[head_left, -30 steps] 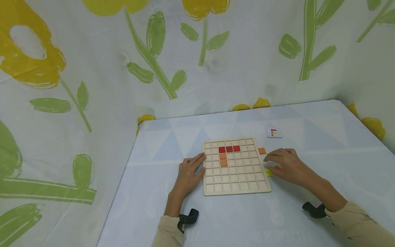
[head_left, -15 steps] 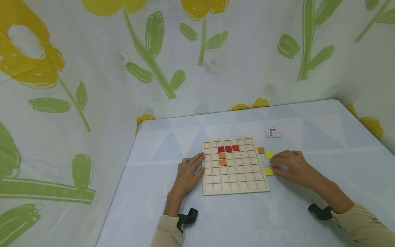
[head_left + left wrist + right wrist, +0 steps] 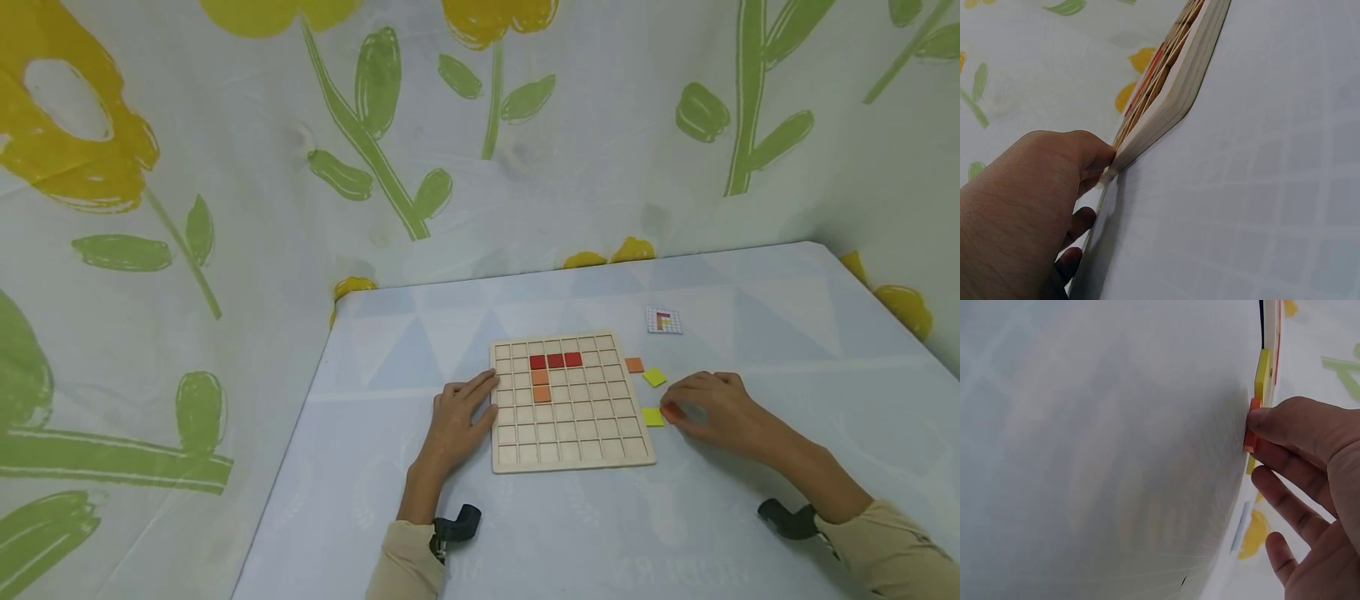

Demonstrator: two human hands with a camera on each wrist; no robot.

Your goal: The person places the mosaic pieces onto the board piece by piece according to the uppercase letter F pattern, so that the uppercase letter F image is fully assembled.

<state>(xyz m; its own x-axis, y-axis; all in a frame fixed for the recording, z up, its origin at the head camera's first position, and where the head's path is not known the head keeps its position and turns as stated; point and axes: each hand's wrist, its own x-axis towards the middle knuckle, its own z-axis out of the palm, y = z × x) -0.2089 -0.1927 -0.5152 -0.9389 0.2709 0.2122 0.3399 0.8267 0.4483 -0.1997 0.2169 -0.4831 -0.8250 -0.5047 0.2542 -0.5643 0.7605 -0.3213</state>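
A square wooden grid board (image 3: 592, 433) lies on the table with three red tiles (image 3: 555, 361) in a row and two orange tiles (image 3: 541, 386) below the leftmost one. My left hand (image 3: 453, 425) rests at the board's left edge, fingers extended, with fingertips at the rim; the left wrist view shows the thumb (image 3: 1094, 150) against its side. To the board's right, my right hand (image 3: 708, 408) pinches an orange-red tile (image 3: 1250, 428) between thumb and index finger, the other fingers loosely spread. One yellow tile (image 3: 652, 417) lies just left of these fingertips.
Another yellow tile (image 3: 655, 377) and an orange tile (image 3: 634, 365) lie along the board's right side. A small pattern card (image 3: 664, 320) sits farther back. Flower-printed cloth (image 3: 570, 192) hangs behind and beside the table (image 3: 390, 467).
My right hand has drawn back to the right from the board's edge, uncovering the yellow tiles, and its thumb and index finger have closed on the orange-red tile. The left hand stays put.
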